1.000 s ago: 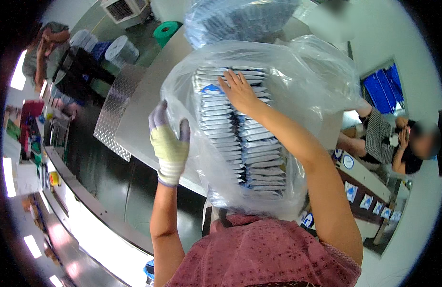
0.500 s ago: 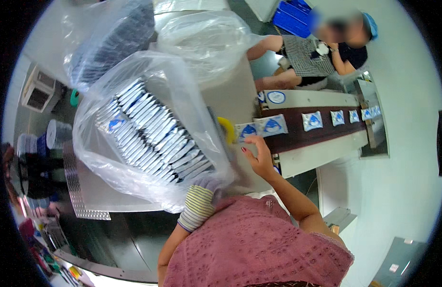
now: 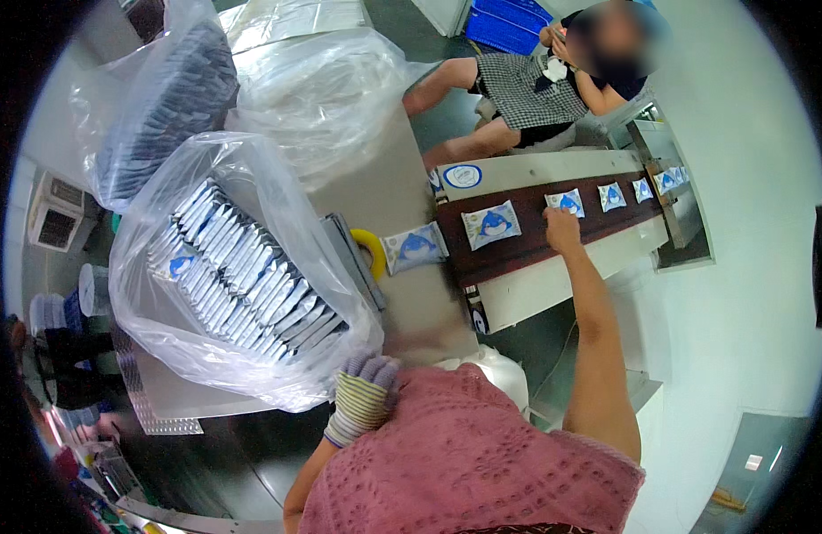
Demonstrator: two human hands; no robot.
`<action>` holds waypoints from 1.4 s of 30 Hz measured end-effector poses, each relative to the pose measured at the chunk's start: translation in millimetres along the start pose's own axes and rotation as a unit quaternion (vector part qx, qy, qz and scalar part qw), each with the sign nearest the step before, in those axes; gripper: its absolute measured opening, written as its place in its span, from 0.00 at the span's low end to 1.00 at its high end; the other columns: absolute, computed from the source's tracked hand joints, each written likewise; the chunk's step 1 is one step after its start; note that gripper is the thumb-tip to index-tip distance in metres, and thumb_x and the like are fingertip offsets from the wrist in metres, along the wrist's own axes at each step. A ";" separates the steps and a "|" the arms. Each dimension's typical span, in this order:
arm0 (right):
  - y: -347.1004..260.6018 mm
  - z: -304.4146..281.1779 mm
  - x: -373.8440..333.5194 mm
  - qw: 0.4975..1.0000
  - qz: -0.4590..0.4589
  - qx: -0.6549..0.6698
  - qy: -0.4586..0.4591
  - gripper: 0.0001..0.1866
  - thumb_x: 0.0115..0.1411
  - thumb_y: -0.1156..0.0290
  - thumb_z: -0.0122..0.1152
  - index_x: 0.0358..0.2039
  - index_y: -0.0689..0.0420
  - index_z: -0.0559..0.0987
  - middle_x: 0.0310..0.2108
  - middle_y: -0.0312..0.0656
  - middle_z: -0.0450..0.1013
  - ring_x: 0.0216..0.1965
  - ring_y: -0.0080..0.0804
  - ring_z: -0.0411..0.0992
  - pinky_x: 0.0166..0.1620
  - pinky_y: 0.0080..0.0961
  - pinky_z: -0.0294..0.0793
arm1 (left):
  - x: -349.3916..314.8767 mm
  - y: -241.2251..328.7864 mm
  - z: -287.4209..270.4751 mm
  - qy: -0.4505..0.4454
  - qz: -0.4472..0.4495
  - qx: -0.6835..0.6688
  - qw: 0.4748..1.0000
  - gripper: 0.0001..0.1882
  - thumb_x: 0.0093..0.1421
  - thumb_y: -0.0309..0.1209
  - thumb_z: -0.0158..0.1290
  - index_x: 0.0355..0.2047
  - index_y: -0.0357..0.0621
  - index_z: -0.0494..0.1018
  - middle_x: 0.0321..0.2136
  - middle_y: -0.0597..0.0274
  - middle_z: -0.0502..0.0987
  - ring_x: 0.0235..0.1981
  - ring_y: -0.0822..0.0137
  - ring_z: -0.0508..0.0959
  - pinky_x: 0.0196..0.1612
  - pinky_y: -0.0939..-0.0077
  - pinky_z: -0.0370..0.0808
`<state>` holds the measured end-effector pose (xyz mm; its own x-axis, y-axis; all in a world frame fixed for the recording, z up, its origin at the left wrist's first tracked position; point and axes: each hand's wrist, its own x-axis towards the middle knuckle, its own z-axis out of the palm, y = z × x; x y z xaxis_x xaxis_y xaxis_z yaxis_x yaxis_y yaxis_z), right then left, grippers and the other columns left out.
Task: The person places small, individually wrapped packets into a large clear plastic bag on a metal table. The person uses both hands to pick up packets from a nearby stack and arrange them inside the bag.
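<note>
My bare right hand (image 3: 562,233) reaches out over the brown conveyor belt (image 3: 527,233). Its fingers are closed at the near edge of a small white-and-blue sealed packet (image 3: 566,201), partly covering it. My left hand (image 3: 365,400) wears a striped knit glove and stays low beside a large clear plastic bag (image 3: 282,378). Its fingers look loosely apart, with nothing visible in them; whether they touch the bag is unclear. Inside the bag, silvery packets (image 3: 242,271) stand on edge in tight rows. Another packet (image 3: 415,247) lies off the belt's near end, and one (image 3: 492,224) rides the belt closer to me.
Farther packets (image 3: 612,196) are spaced along the belt. A yellow ring (image 3: 368,253) and a grey flat piece (image 3: 353,258) lie between bag and belt. Another filled bag (image 3: 175,107) and loose clear plastic (image 3: 318,98) are behind. A person (image 3: 553,93) sits across the belt near blue crates (image 3: 509,25).
My right hand has moved from the packets at the belt's near end to one farther along. My left hand has drawn back slightly from the bag. The whole view has shifted.
</note>
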<state>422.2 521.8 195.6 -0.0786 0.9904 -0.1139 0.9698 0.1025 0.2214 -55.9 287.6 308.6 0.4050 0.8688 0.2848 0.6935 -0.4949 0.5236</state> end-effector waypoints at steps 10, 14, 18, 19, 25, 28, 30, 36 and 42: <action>-12.7 3.8 70.1 0.979 -0.052 -0.118 -0.156 0.35 0.37 0.67 0.74 0.48 0.51 0.67 0.47 0.39 0.68 0.50 0.43 0.65 0.49 0.43 0.68 | -2.4 2.1 6.4 -0.055 -0.053 0.003 0.997 0.18 0.46 0.32 0.56 0.39 0.47 0.72 0.38 0.60 0.74 0.44 0.53 0.71 0.45 0.57 0.69; -38.7 -39.7 82.7 0.949 -0.213 -0.127 -0.193 0.33 0.33 0.63 0.77 0.41 0.55 0.73 0.39 0.40 0.73 0.47 0.44 0.69 0.49 0.37 0.69 | -1.6 1.4 4.9 -0.068 -0.077 -0.012 0.995 0.19 0.45 0.32 0.56 0.40 0.46 0.71 0.38 0.59 0.73 0.43 0.54 0.72 0.44 0.57 0.69; -82.5 -42.1 101.8 0.897 -0.297 0.139 -0.295 0.28 0.34 0.61 0.76 0.36 0.55 0.74 0.36 0.44 0.73 0.40 0.41 0.71 0.41 0.35 0.70 | -1.7 -2.2 5.8 -0.053 -0.066 -0.019 0.996 0.19 0.46 0.31 0.55 0.41 0.45 0.71 0.38 0.58 0.73 0.42 0.55 0.72 0.42 0.58 0.69; -108.0 -55.5 99.4 0.877 -0.330 0.208 -0.281 0.27 0.35 0.61 0.76 0.35 0.56 0.73 0.36 0.45 0.73 0.39 0.42 0.71 0.40 0.35 0.70 | -2.6 -3.1 7.3 -0.054 -0.072 -0.025 0.996 0.19 0.46 0.31 0.56 0.41 0.46 0.71 0.38 0.58 0.73 0.43 0.54 0.72 0.43 0.58 0.69; -248.6 -9.2 110.6 0.820 -0.393 0.269 -0.316 0.29 0.37 0.62 0.75 0.41 0.56 0.75 0.38 0.47 0.75 0.39 0.39 0.73 0.42 0.32 0.72 | -2.5 -4.0 -1.5 -0.053 -0.079 -0.035 0.995 0.19 0.45 0.31 0.56 0.41 0.47 0.73 0.37 0.59 0.75 0.44 0.52 0.72 0.46 0.57 0.70; -285.2 10.3 114.2 0.784 -0.369 0.233 -0.442 0.30 0.37 0.64 0.75 0.43 0.57 0.76 0.39 0.48 0.76 0.41 0.40 0.73 0.45 0.31 0.71 | -7.0 -7.1 -15.5 -0.039 -0.085 -0.004 0.996 0.19 0.45 0.29 0.56 0.41 0.47 0.73 0.37 0.59 0.75 0.44 0.51 0.72 0.45 0.58 0.70; -292.6 7.7 96.6 0.796 -0.363 0.205 -0.439 0.32 0.35 0.60 0.75 0.43 0.58 0.77 0.40 0.49 0.76 0.41 0.41 0.74 0.45 0.32 0.72 | -15.8 -14.2 -27.4 -0.016 -0.103 0.028 0.994 0.19 0.45 0.27 0.55 0.41 0.47 0.72 0.36 0.58 0.75 0.44 0.50 0.72 0.46 0.58 0.70; -279.7 -14.9 -46.9 0.941 -0.331 0.061 -0.037 0.53 0.28 0.56 0.79 0.55 0.61 0.62 0.53 0.58 0.63 0.60 0.52 0.56 0.57 0.46 0.59 | -47.6 -60.1 -69.2 0.088 -0.179 0.123 0.972 0.18 0.44 0.22 0.56 0.39 0.46 0.72 0.37 0.58 0.74 0.47 0.52 0.71 0.49 0.59 0.68; -268.2 -40.1 -106.5 0.924 -0.135 0.268 -0.237 0.46 0.31 0.63 0.76 0.52 0.61 0.63 0.46 0.49 0.69 0.51 0.44 0.66 0.54 0.39 0.65 | -55.0 -125.8 -145.9 -0.181 -0.234 0.173 0.940 0.37 0.48 0.46 0.57 0.58 0.47 0.61 0.56 0.53 0.64 0.63 0.44 0.52 0.64 0.49 0.46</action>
<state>161.2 392.6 187.2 -0.3467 0.7707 -0.5346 0.9150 0.1525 -0.3736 -252.3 304.2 344.2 0.1409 0.9616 -0.2353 0.9726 -0.0901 0.2141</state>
